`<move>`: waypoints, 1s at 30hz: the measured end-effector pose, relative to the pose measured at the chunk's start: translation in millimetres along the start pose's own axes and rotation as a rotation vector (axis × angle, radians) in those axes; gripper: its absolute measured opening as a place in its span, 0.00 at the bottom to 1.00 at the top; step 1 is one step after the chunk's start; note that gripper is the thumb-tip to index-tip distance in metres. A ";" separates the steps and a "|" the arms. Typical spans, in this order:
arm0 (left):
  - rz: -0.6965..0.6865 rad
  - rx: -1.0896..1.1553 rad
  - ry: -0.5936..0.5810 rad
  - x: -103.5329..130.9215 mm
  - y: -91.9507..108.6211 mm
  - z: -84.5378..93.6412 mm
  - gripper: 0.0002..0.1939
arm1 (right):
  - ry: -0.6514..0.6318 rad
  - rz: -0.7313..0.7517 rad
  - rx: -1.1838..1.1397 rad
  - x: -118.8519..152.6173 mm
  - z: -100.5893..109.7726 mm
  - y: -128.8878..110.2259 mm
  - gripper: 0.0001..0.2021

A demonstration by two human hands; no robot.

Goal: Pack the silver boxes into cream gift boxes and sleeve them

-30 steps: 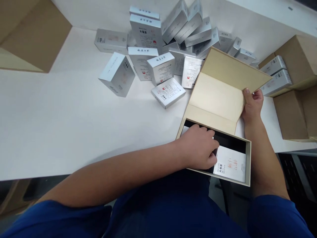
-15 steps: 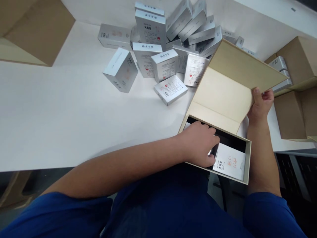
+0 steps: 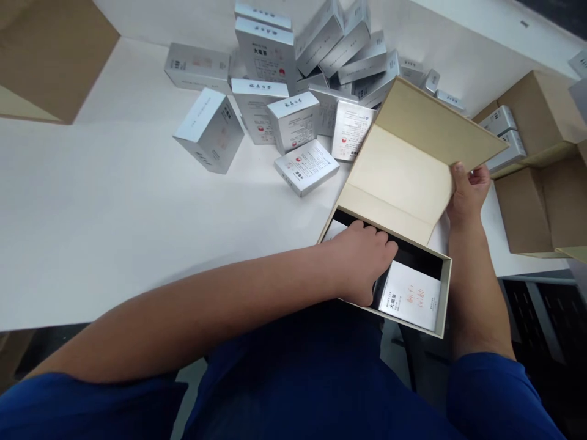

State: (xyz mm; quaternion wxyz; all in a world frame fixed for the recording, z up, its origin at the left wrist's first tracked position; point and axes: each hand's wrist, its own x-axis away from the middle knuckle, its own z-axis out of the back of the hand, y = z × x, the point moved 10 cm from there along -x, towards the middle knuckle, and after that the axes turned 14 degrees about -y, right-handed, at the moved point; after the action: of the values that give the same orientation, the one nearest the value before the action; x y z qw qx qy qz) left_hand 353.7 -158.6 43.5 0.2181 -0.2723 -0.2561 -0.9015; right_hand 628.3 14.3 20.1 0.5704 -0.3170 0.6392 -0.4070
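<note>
An open cream gift box [image 3: 447, 299] lies at the table's front edge, its hinged lid [image 3: 403, 165] raised. In its right part sits a white tea box [image 3: 410, 296] with orange lettering. My left hand [image 3: 364, 260] reaches into the left part, fingers curled down over a second white tea box [image 3: 334, 229]; the hand covers most of it, and the fingertips are hidden. Black lining shows between the two tea boxes and along the back. My right hand [image 3: 468, 189] pinches the right edge of the lid, thumb on the inner face.
Several silver-white tea boxes [image 3: 293, 122] stand, lean and lie in a heap at the back of the white table [image 3: 114, 214]. Brown cartons [image 3: 523, 208] stand at the right, one with tea boxes [image 3: 504, 134] in it. Another carton [image 3: 50, 55] is at the far left.
The view has shifted slightly, so everything sits a bit further left. My left thumb has drawn in, leaving the black gap beside the right tea box more exposed. My right hand still holds the lid.
</note>
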 end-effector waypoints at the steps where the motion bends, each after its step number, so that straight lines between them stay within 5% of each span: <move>1: 0.005 -0.007 -0.007 0.4 -0.7 0.7 0.31 | 0.002 -0.007 0.006 0.2 0.3 0.6 0.27; 30: -0.001 -0.027 0.082 2.8 -1.2 -0.9 0.31 | -0.015 -0.016 0.012 0.2 -3.7 2.4 0.24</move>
State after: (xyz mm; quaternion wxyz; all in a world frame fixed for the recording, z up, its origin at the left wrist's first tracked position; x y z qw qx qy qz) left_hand 350.5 -159.0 44.1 0.2244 -0.2378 -0.2347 -0.9154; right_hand 624.7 15.8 17.9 0.5738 -0.3215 0.6300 -0.4130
